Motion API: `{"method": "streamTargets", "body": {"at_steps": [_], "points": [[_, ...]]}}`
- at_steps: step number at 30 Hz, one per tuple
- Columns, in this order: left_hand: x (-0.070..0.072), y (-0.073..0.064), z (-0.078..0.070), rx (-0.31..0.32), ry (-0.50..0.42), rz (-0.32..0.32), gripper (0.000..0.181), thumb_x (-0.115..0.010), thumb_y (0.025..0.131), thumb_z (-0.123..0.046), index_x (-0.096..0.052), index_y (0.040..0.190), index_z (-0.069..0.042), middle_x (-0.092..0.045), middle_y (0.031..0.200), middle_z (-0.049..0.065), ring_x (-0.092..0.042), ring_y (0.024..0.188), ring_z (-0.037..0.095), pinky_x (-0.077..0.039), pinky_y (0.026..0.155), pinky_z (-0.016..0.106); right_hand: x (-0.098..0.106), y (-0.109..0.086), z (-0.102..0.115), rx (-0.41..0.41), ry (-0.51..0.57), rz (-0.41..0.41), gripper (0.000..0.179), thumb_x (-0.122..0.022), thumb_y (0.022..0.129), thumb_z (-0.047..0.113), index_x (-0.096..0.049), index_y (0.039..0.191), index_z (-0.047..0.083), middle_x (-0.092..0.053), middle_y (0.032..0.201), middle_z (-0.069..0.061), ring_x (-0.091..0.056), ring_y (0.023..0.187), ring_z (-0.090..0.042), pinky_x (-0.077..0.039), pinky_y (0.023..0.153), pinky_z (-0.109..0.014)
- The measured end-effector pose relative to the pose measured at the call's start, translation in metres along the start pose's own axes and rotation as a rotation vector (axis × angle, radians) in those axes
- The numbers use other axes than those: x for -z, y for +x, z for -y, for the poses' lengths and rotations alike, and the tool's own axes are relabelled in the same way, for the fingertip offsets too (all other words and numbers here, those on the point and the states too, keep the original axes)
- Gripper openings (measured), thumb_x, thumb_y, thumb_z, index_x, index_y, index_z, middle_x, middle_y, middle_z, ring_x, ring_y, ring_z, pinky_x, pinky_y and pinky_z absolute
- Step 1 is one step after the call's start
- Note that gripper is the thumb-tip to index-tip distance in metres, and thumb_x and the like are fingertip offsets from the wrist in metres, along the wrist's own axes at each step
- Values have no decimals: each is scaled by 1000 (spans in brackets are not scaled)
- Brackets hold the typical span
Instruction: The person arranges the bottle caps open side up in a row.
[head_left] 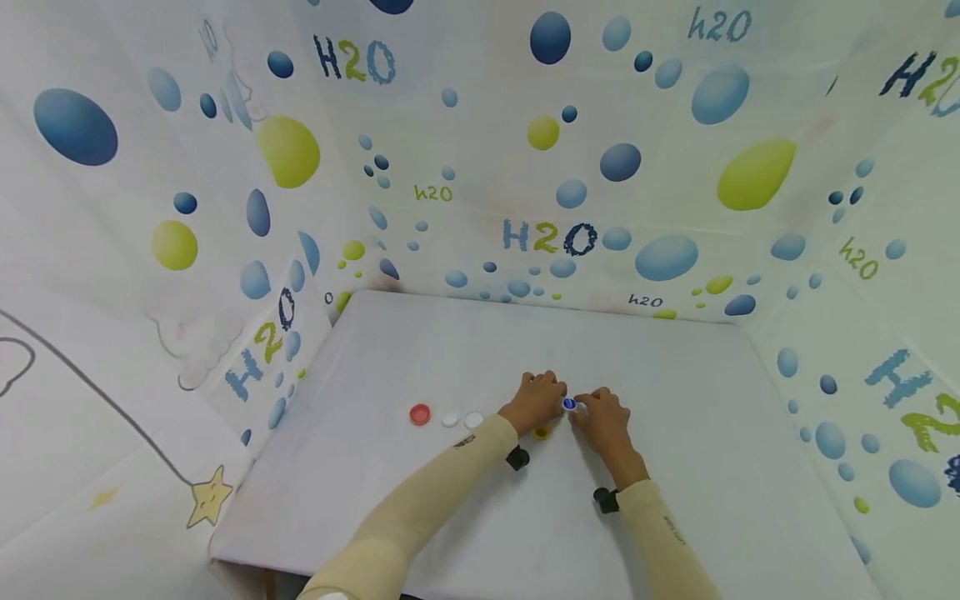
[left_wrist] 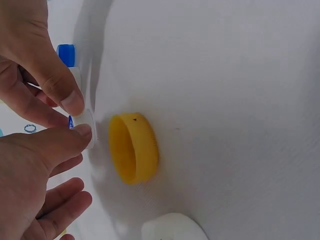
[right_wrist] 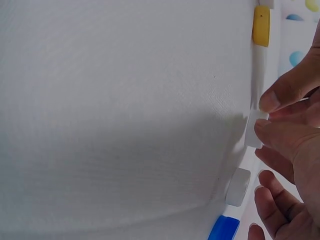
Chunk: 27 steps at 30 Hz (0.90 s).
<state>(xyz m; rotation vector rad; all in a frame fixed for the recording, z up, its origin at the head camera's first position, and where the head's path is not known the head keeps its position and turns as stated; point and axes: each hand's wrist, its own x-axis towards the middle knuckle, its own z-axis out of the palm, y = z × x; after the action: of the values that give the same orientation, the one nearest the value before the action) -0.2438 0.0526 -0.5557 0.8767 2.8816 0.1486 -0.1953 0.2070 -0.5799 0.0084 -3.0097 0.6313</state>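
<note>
A red cap [head_left: 420,414], two white caps [head_left: 473,420] and a yellow cap [left_wrist: 137,148] lie on the table [head_left: 675,375], spread to the left; in the right wrist view another white cap [right_wrist: 237,187] and a blue cap [right_wrist: 223,229] lie to the right; all these look set down, while the blue-faced cap [head_left: 569,404] between the hands has yet to be let go; what else is left I cannot tell.

That cap sits right of the yellow one and slightly farther; its printed face points up, its rim runs level and, being a squat disc, it shows no clear long axis; the left hand [head_left: 534,400] and right hand [head_left: 606,421] each pinch its edge, thumbs close together, the left's spare fingers apart; whether it touches the table I cannot tell.
</note>
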Motion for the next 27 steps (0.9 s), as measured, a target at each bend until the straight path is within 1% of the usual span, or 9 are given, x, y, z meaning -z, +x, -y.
{"method": "streamTargets", "body": {"at_steps": [6,11,15,19,23,27], "points": [[-3,2,-1,5,-24,9,32,-72,102,-33,-71,131,-19,-66,132,3,-58,128,19,-39,115,49,-1,-1,3,-5,11,-9,36,-79,96,21,-74,126,2,-61,117,-20,-58,110,-39,-46,91,-60],[-4,6,0,-8,-23,2,32,-73,101,-33,-71,130,-19,-66,129,2,-60,124,18,-40,115,47,-2,1,2,5,5,-23,34,-79,96,20,-75,124,2,-60,114,-19,-58,107,-38,-46,88,-58],[-5,7,1,-16,-25,-3,33,-75,100,-33,-72,129,-19,-67,126,1,-61,119,16,-41,113,46,-4,2,1,-8,8,-6,35,-78,97,21,-74,125,1,-60,115,-20,-57,108,-39,-46,90,-59],[-4,6,1,-35,-13,-11,33,-74,100,-34,-72,130,-20,-68,125,0,-62,117,16,-42,112,46,-8,4,-2,-16,-3,18,37,-77,98,23,-73,128,1,-60,118,-21,-57,109,-39,-45,91,-60],[-3,5,1,-43,-1,-24,32,-74,100,-35,-72,129,-20,-68,123,0,-62,116,15,-43,111,45,-10,6,-4,-11,-4,20,38,-77,98,24,-72,130,3,-59,117,-20,-56,108,-38,-44,91,-60],[-3,6,2,-42,4,-27,32,-73,101,-36,-72,129,-21,-69,122,-1,-62,116,15,-43,111,45,-7,7,-3,1,1,20,37,-78,97,23,-73,128,3,-59,114,-20,-56,106,-38,-43,90,-62]]}}
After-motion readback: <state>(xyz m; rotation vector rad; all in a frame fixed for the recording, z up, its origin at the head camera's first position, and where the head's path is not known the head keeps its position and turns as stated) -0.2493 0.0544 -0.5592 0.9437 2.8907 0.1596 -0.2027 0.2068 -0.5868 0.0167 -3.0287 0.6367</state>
